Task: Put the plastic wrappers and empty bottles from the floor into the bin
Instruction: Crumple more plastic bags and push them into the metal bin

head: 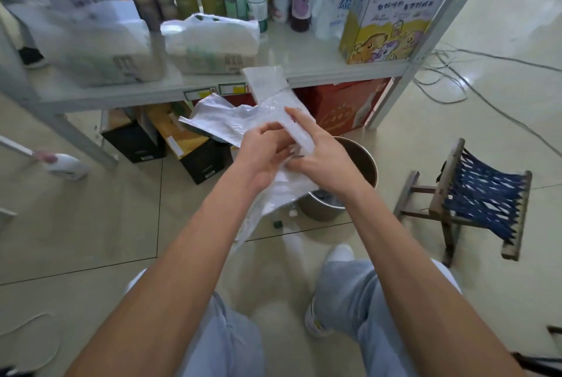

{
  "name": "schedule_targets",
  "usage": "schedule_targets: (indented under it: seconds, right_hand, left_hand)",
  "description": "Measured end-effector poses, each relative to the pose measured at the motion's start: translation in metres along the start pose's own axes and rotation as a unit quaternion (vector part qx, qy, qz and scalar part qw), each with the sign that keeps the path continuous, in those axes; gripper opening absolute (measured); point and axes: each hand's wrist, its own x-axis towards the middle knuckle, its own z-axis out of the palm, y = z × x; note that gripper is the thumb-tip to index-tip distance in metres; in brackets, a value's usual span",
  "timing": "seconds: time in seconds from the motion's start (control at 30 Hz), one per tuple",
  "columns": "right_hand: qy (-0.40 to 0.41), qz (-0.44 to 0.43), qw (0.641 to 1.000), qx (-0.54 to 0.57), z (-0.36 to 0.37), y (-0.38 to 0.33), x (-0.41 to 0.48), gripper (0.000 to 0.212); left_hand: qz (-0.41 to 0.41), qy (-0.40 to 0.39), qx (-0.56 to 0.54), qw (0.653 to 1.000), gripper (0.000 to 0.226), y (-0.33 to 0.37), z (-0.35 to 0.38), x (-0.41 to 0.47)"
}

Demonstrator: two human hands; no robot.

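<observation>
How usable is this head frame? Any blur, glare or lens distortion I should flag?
Head view: wide-angle bending bows the shelf posts outward; motion blur softens the bottles at the top and the floor edges; window glare washes the tiles at upper right; both hands, left and right, and the plastic wrappers are fairly sharp.

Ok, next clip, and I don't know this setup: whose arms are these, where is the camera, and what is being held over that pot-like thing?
There is no machine here. The camera sits on a person's head and looks down at their own bare arms, legs and shoes. The left hand and the right hand together grip a bunch of clear plastic wrappers. Just under them on the tiled floor stands a round metal bin. Behind it a low shelf carries bottles and cartons. A folding stool stands to the right.
</observation>
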Motion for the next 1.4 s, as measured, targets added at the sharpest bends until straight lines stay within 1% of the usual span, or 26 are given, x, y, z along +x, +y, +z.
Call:
schedule_targets:
  seconds: [0.07, 0.1, 0.2, 0.27, 0.37, 0.47, 0.53, 0.57, 0.6, 0.67, 0.73, 0.8, 0.93, 1.0, 1.1, 1.17, 1.2, 1.23, 1.27, 1.33, 1.4]
  right_hand:
    - [-0.031, 0.006, 0.998, 0.046, 0.000, 0.002, -0.002, 0.090]
    - [-0.037, 0.005, 0.998, 0.046, 0.000, 0.004, -0.002, 0.093]
    - [-0.054, 0.008, 0.998, 0.016, -0.001, 0.007, -0.003, 0.110]
    - [-0.060, 0.008, 0.998, -0.003, -0.003, 0.007, -0.006, 0.119]
    - [-0.053, 0.012, 0.997, -0.049, 0.000, 0.006, -0.012, 0.133]
    - [-0.035, 0.020, 0.996, -0.085, 0.003, 0.007, -0.014, 0.143]
    - [-0.019, 0.025, 0.994, -0.101, 0.000, 0.012, -0.014, 0.145]
    - [-0.012, 0.029, 0.994, -0.107, -0.002, 0.014, -0.014, 0.144]
    - [-0.009, 0.033, 0.993, -0.109, -0.005, 0.015, -0.015, 0.142]
    - [-0.007, 0.039, 0.993, -0.112, -0.008, 0.017, -0.015, 0.136]
    - [0.003, 0.046, 0.992, -0.120, -0.010, 0.018, -0.013, 0.121]
    - [0.023, 0.043, 0.991, -0.126, -0.014, 0.022, -0.008, 0.098]
    - [0.064, 0.057, 0.990, -0.115, -0.023, 0.027, -0.002, 0.038]
    - [0.087, 0.065, 0.987, -0.115, -0.024, 0.028, 0.000, 0.023]
    - [0.118, 0.066, 0.984, -0.118, -0.026, 0.029, 0.006, 0.016]
    - [0.134, 0.068, 0.983, -0.105, -0.029, 0.029, 0.010, 0.005]
    - [0.141, 0.068, 0.982, -0.102, -0.031, 0.028, 0.011, 0.006]
    - [0.151, 0.070, 0.981, -0.103, -0.033, 0.027, 0.012, 0.016]
    - [0.160, 0.076, 0.979, -0.098, -0.034, 0.027, 0.013, 0.022]
    - [0.183, 0.097, 0.975, -0.083, -0.038, 0.027, 0.016, 0.019]
    - [0.215, 0.123, 0.966, -0.074, -0.042, 0.027, 0.016, 0.017]
  left_hand:
    - [-0.001, -0.009, 0.029, 1.000, 0.020, -0.001, 0.000, -0.003]
    - [0.001, -0.016, 0.045, 0.999, 0.022, -0.002, 0.001, -0.004]
    - [0.015, -0.033, 0.076, 0.996, 0.027, -0.002, 0.003, -0.005]
    - [0.026, -0.025, 0.108, 0.994, 0.027, -0.001, 0.001, -0.003]
    - [0.040, -0.017, 0.173, 0.984, 0.029, -0.001, -0.002, -0.002]
    - [0.050, -0.023, 0.258, 0.964, 0.028, -0.002, 0.001, -0.007]
    - [0.050, -0.035, 0.267, 0.962, 0.023, -0.003, 0.003, -0.008]
    - [0.051, -0.048, 0.267, 0.961, 0.024, -0.004, 0.003, -0.009]
    - [0.050, -0.058, 0.271, 0.959, 0.030, -0.005, 0.004, -0.011]
    - [0.041, -0.061, 0.285, 0.956, 0.038, -0.009, 0.005, -0.011]
    - [0.033, -0.063, 0.283, 0.956, 0.034, -0.012, 0.009, -0.012]
    - [0.033, -0.059, 0.277, 0.959, 0.023, -0.013, 0.014, -0.014]
    - [0.045, -0.081, 0.279, 0.956, 0.018, -0.013, 0.017, -0.007]
    - [0.060, -0.089, 0.295, 0.949, 0.017, -0.013, 0.016, -0.004]
    - [0.104, -0.095, 0.333, 0.932, 0.018, -0.011, 0.020, -0.007]
    - [0.143, -0.098, 0.369, 0.913, 0.021, -0.011, 0.023, -0.008]
    - [0.161, -0.096, 0.387, 0.903, 0.022, -0.012, 0.024, -0.008]
    - [0.175, -0.095, 0.404, 0.893, 0.024, -0.012, 0.026, -0.009]
    - [0.188, -0.096, 0.421, 0.882, 0.028, -0.012, 0.027, -0.011]
    - [0.197, -0.110, 0.455, 0.861, 0.045, -0.011, 0.029, -0.012]
    - [0.198, -0.148, 0.494, 0.834, 0.065, -0.010, 0.029, -0.016]
